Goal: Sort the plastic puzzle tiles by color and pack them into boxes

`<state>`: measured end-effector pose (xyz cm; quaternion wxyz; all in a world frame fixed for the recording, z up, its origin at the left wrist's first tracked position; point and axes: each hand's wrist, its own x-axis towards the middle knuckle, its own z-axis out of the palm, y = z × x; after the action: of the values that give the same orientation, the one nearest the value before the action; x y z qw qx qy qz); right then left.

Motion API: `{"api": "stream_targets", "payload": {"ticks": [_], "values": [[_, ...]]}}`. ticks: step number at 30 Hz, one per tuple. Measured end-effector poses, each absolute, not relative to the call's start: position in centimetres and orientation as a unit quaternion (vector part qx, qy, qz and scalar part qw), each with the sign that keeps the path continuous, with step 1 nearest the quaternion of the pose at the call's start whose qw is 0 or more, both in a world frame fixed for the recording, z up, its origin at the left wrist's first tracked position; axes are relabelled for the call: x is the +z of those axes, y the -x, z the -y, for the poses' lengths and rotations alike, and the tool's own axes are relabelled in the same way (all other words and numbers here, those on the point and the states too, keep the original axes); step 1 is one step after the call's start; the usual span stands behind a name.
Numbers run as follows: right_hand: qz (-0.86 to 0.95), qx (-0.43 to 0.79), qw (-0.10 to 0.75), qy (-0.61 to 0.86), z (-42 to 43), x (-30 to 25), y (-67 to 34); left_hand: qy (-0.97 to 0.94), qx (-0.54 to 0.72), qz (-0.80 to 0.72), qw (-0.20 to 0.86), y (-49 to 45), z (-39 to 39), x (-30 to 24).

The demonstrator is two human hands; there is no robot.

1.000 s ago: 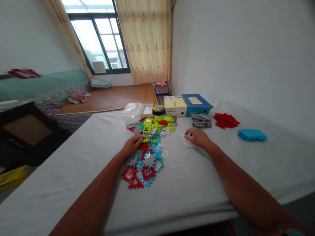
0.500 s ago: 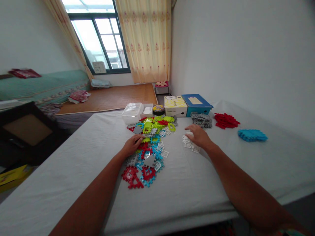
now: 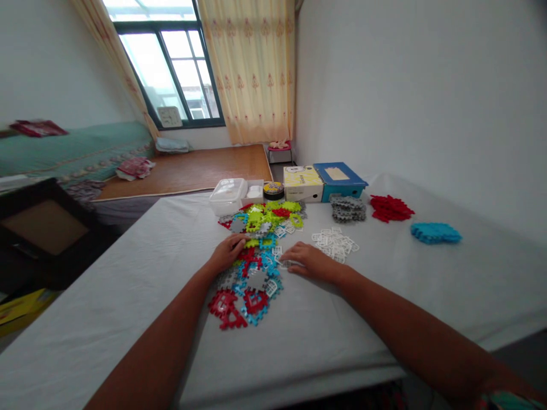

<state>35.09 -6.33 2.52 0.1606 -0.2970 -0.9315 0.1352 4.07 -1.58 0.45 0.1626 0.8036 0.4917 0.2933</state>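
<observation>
A mixed heap of toothed plastic building pieces (image 3: 257, 279) in red, blue, grey and lime green spreads down the middle of the white-covered table. My left hand (image 3: 228, 252) rests on the heap's left edge, fingers loosely bent, with nothing seen in it. From the right, my right hand (image 3: 311, 262) reaches to the heap's edge. Its fingers are stretched out and touch a small white lattice window piece (image 3: 284, 263), partly covered by the fingertips. More white window pieces (image 3: 272, 287) lie along that edge. A separate pile of white window pieces (image 3: 335, 244) sits behind my right hand.
Sorted stacks of grey pieces (image 3: 348, 209), red pieces (image 3: 390, 208) and blue pieces (image 3: 436, 233) stand at the right. Along the back are a clear plastic box (image 3: 228, 196), a round black tub (image 3: 273, 191), a yellow-white box (image 3: 302, 184) and a blue box (image 3: 341, 181).
My right hand has moved left and nearer, from over the white window pile to the heap's right edge, uncovering the pile. My left hand has stayed in place.
</observation>
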Motion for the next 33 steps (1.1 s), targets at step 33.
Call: {"api": "stream_targets", "payload": {"ticks": [33], "values": [[0.824, -0.023, 0.218, 0.522, 2.7, 2.9, -42.2, -0.801, 0.301, -0.492, 0.162, -3.7, 1.2, -0.3]]}}
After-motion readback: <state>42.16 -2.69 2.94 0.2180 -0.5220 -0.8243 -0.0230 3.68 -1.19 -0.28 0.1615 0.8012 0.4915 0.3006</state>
